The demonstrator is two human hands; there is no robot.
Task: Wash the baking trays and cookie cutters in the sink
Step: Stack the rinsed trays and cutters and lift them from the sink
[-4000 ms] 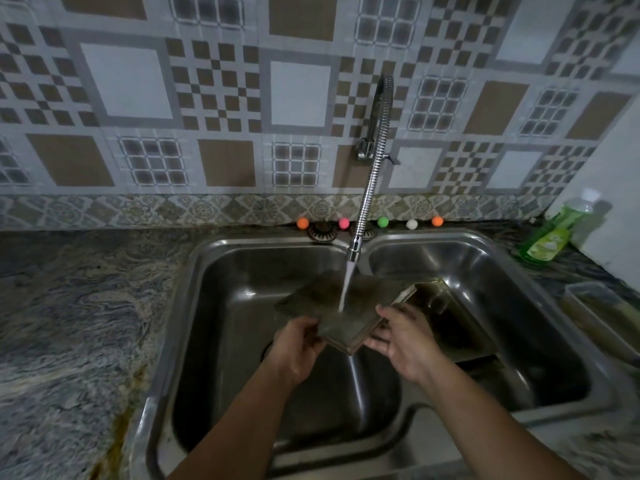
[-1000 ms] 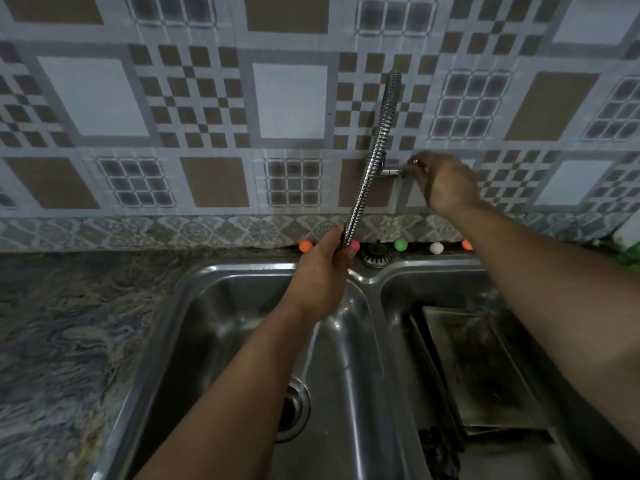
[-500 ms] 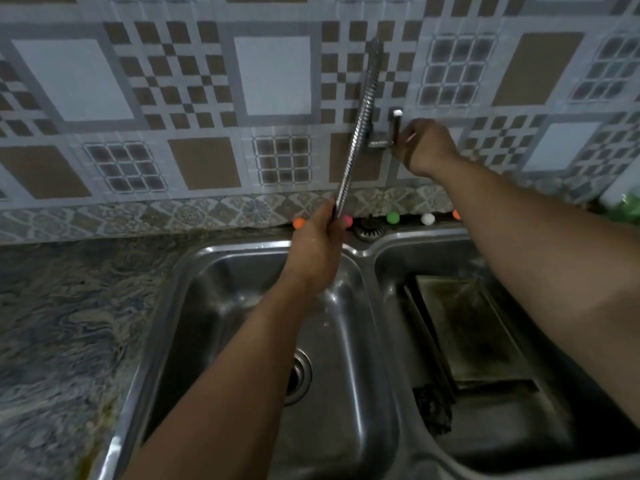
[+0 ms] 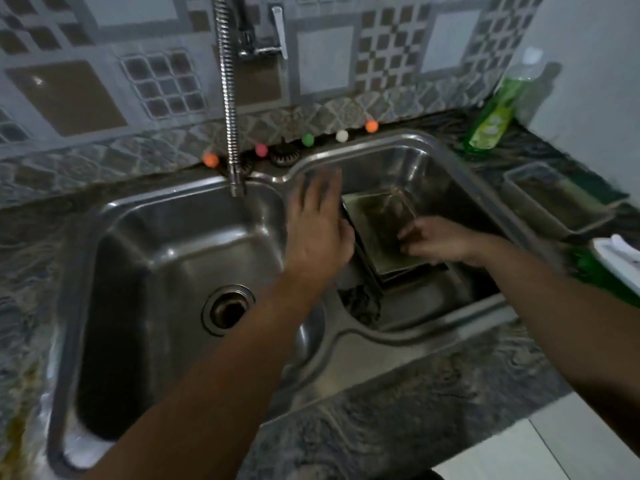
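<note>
baking trays (image 4: 381,220) stacked in right basin of double sink (image 4: 460,174). left hand (image 4: 317,230) flat, fingers straight, over divider beside trays. right hand (image 4: 438,239) relaxed, fingertips on top tray's right edge, grasp unclear.

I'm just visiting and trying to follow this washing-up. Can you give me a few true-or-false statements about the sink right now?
1. A baking tray lies in the right basin. True.
2. Water is running from the faucet. False: no stream shows at its tip.
3. The left hand grips the faucet hose. False: it hovers over the divider, fingers straight.
4. A green bottle stands on the counter, right of the sink. True.
5. The right hand reaches over the tray. True.
</note>
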